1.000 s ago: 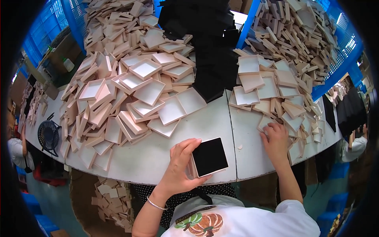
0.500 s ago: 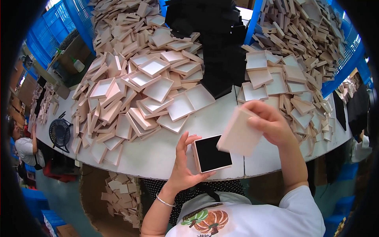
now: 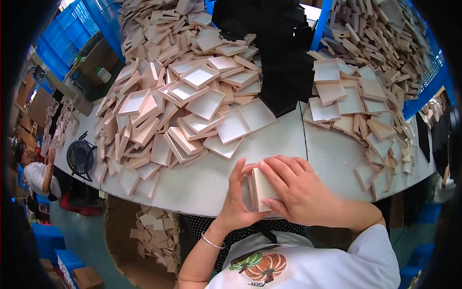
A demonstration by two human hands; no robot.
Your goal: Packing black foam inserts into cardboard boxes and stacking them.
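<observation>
At the table's front edge, both my hands close around a small pale pink cardboard box [image 3: 263, 189]. My left hand [image 3: 235, 204] grips its left side, thumb at the near edge and fingers at the far one. My right hand [image 3: 299, 195] lies over the lid, with fingers across the top and thumb at the near side. The lid sits over the base, and a layered edge shows on the left. The inside of the box is hidden, and I cannot tell whether the lid is fully down.
A large heap of pale open box halves [image 3: 192, 103] covers the table's left side. Another heap [image 3: 341, 91] lies to the right. Between them is a stack of black sheets [image 3: 286, 67]. A small black fan [image 3: 81, 157] stands at left; a carton [image 3: 113, 231] of box pieces is below.
My right hand has brought the lid down and left onto the box base. The black inside, visible before, is now covered. The whole view has shifted slightly.
</observation>
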